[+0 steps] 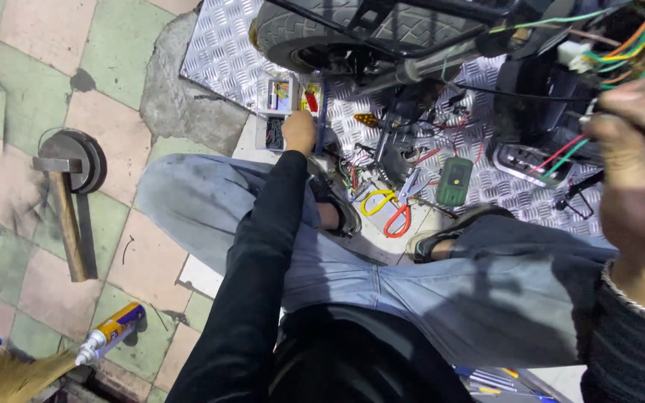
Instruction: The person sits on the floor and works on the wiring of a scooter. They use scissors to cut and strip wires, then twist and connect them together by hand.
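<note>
Reaching forward past the knee, the left hand [299,132] rests its fingers in a small compartmented parts box [287,112] on the floor, fingers curled down into a tray, apparently picking among small pieces; whether anything is pinched cannot be told. Right hand [640,160], raised close to the camera, is closed on thin coloured wires [561,155] running from a tangled wiring loom [625,48] on the scooter, held up presumably to keep them taut and in sight. Hands are well apart. Items between the 2 sandalled feet: 1 pair of yellow-handled scissors [376,201], 1 red-handled cutter [399,220], 1 green meter-like device [454,181]. Rear tyre [337,30] stands on a diamond-pattern metal plate [222,52]. Surface: worn floor of pink and green tiles [31,82], cracked and patched with cement. Also on the floor: a hammer-shaped metal tool [69,216] beside a round disc, 1 sealant tube [110,330], a broom's bristles [9,377].
</note>
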